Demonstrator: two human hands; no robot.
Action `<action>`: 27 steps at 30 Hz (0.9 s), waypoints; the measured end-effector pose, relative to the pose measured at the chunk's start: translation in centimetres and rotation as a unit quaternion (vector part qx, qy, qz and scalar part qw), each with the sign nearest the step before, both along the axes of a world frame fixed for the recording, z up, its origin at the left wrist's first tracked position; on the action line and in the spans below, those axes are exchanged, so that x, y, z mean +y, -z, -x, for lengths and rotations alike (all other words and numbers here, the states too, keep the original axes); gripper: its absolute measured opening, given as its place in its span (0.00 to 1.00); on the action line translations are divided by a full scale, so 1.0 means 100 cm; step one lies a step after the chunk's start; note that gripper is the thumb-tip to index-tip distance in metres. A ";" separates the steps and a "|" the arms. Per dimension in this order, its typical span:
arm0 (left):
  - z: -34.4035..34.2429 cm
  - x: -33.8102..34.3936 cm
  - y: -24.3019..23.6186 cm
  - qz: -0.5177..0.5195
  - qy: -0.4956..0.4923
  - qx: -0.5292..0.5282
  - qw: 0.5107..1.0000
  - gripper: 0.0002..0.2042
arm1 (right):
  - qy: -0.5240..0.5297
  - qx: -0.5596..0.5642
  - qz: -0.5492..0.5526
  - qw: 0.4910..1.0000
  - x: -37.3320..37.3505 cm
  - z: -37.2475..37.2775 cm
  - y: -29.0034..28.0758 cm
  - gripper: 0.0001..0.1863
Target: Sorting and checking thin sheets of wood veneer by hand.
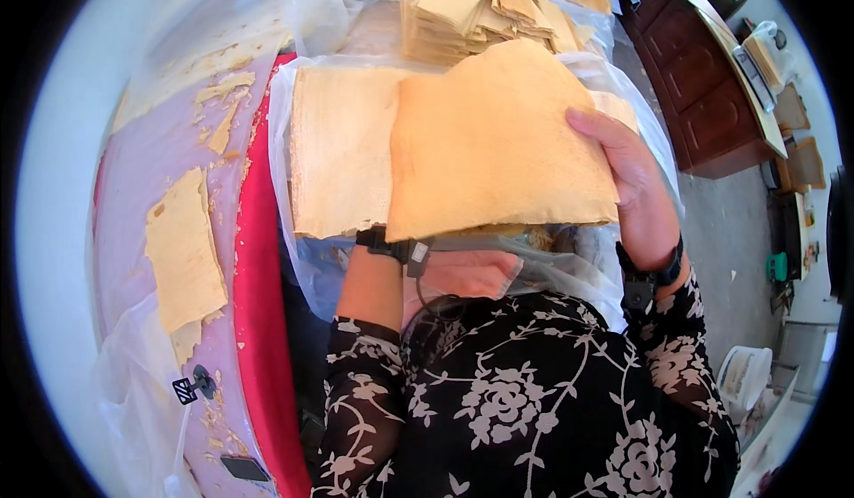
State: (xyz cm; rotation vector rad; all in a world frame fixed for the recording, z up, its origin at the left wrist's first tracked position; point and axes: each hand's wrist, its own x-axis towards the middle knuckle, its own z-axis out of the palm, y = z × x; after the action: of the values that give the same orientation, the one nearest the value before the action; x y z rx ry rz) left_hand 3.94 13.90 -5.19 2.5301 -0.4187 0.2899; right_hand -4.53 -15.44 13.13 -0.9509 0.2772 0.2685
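Observation:
My right hand (623,164) holds the right edge of a large, pale tan, thin sheet (498,142), its thumb pressed on top and the other fingers out of sight. Behind and left of that sheet, a paler sheet (342,146) with rough edges extends over translucent plastic (313,275). My left forearm (369,289) reaches up under the sheets, which hide that hand and its fingers; a black strap (381,242) shows at the wrist. Beyond them lies an uneven pile of smaller tan sheets (454,8).
At left, a lilac surface (142,124) with a red edge (265,364) bears torn pieces (182,240), flakes and a phone (245,469). At right stand a dark wooden cabinet (694,80), a white bucket (743,373) on the grey floor (738,240), and a small green stool (776,267).

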 end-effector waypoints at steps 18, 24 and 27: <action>-0.040 0.032 -0.037 0.648 -0.054 0.411 0.639 0.26 | 0.003 0.197 0.569 0.798 -0.087 0.021 0.123 0.26; -0.037 0.020 -0.017 0.446 -0.132 0.270 0.843 0.18 | 0.127 -0.283 0.834 0.457 -0.050 0.019 0.118 0.25; -0.030 0.000 -0.020 0.440 -0.086 0.094 0.889 0.17 | 0.046 -0.332 0.823 0.459 -0.040 0.008 0.136 0.25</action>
State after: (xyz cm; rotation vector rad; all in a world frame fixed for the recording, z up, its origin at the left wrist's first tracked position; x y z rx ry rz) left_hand 6.92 13.91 -3.22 1.6699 0.0365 0.2250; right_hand -5.29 -19.47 -0.50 -2.8859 -0.3071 -0.7239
